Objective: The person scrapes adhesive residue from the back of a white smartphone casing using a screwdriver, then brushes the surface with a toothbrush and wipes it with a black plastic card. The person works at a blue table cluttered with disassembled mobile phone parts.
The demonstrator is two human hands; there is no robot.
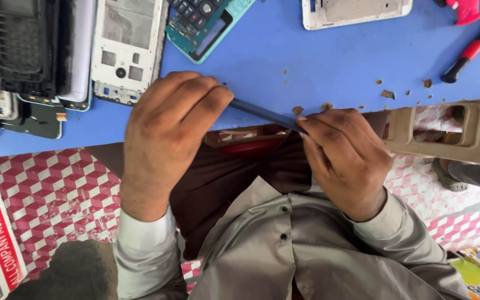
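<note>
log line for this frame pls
left hand: grips blue pry tool | right hand: pinches its other end | held above blue table edge

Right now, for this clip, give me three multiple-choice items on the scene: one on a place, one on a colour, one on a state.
1. Where does the red-handled screwdriver lie?
A. at the table's upper right
B. on the person's lap
C. under the white phone frame

2. What colour is the table top?
A. green
B. blue
C. black

3. How is the thin dark blue tool held?
A. lying loose on the table
C. in one hand only
B. between both hands, one at each end

Answers:
1. A, it lies near the upper right edge of the head view.
2. B, the bare surface around the phone parts is blue.
3. B, the left hand closes over one end and the right hand pinches the other.
</note>
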